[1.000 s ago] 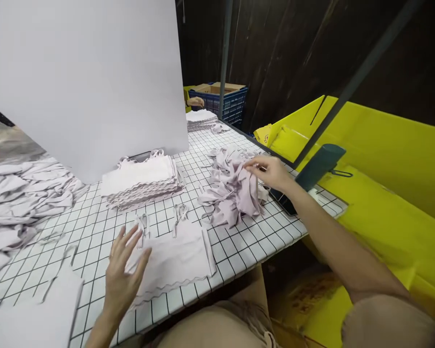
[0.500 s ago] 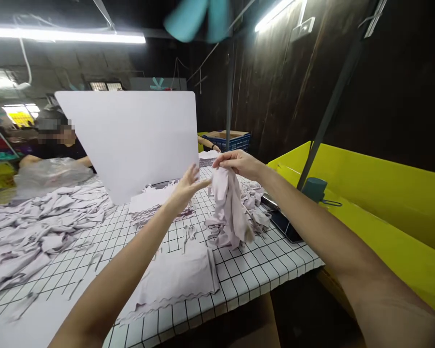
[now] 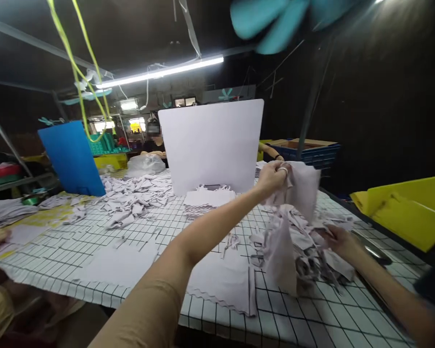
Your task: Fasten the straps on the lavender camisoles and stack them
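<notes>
My left hand (image 3: 273, 178) reaches out over the table, its fingers closed on a pale lilac fabric piece (image 3: 305, 187) that hangs down from it. Below, a loose heap of fabric pieces (image 3: 300, 239) lies crumpled on the checked tablecloth. At the heap's right side is my right hand (image 3: 342, 244), blurred, with its fingertips against the cloth; whether it grips any cannot be told. A flat stack of fabric pieces (image 3: 223, 282) with wavy edges lies left of the heap, near the front edge. Another neat stack (image 3: 206, 200) stands farther back.
A white board (image 3: 213, 145) stands upright behind the far stack; a blue board (image 3: 70, 157) stands left. Loose fabric (image 3: 137, 195) covers the back left. Co-workers' hands show at the left edge and behind the white board. A yellow bin (image 3: 406, 203) borders the right.
The view has swung left. My left hand, open before, now holds fabric raised to the right. My right hand has dropped from the held-up fabric to the heap's right side.
</notes>
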The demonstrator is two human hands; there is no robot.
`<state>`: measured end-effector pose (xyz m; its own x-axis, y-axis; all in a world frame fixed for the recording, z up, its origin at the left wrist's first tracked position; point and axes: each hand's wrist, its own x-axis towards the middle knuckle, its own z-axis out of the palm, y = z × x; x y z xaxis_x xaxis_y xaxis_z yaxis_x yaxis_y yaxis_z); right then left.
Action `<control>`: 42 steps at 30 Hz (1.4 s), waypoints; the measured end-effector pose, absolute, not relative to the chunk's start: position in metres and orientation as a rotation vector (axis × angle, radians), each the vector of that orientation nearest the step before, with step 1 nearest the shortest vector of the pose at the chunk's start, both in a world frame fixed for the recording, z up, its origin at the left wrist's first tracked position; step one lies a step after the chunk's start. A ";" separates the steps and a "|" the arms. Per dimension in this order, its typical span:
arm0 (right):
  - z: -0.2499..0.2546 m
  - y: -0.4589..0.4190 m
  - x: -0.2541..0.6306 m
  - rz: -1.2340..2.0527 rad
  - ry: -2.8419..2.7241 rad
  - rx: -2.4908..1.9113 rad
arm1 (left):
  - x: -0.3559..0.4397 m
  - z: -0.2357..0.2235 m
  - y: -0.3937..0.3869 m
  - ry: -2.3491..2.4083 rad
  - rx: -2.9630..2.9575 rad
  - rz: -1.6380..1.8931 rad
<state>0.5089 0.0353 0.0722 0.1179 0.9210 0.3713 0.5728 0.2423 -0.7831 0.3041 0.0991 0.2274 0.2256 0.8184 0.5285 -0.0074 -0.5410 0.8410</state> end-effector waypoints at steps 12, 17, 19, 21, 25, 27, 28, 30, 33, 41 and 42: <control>0.167 0.026 0.508 0.911 -1.255 -1.209 | 0.338 0.227 0.122 0.549 1.805 1.151; 0.156 0.035 0.524 0.844 -1.006 -1.192 | 0.319 0.200 0.139 0.797 1.785 1.197; 0.151 0.040 0.529 0.853 -0.938 -1.205 | 0.315 0.180 0.143 0.877 1.775 1.146; 0.147 0.044 0.534 0.858 -0.880 -1.217 | 0.311 0.161 0.147 0.937 1.760 1.074; 0.150 0.048 0.544 0.846 -0.811 -1.163 | 0.288 0.132 0.153 1.018 1.714 0.902; 0.156 0.049 0.544 0.848 -0.812 -1.124 | 0.271 0.124 0.153 1.027 1.701 0.787; 0.158 0.049 0.542 0.859 -0.823 -1.109 | 0.264 0.122 0.152 1.014 1.700 0.715; 0.163 0.052 0.532 0.902 -0.867 -1.091 | 0.257 0.121 0.149 0.943 1.696 0.595; 0.170 0.057 0.504 1.005 -0.964 -1.074 | 0.269 0.125 0.140 0.756 1.653 0.550; 0.187 0.067 0.501 0.804 -1.361 -1.491 | 0.284 0.134 0.143 0.582 1.323 0.804; 0.186 0.066 0.510 0.744 -1.354 -1.565 | 0.276 0.135 0.146 0.596 1.270 0.858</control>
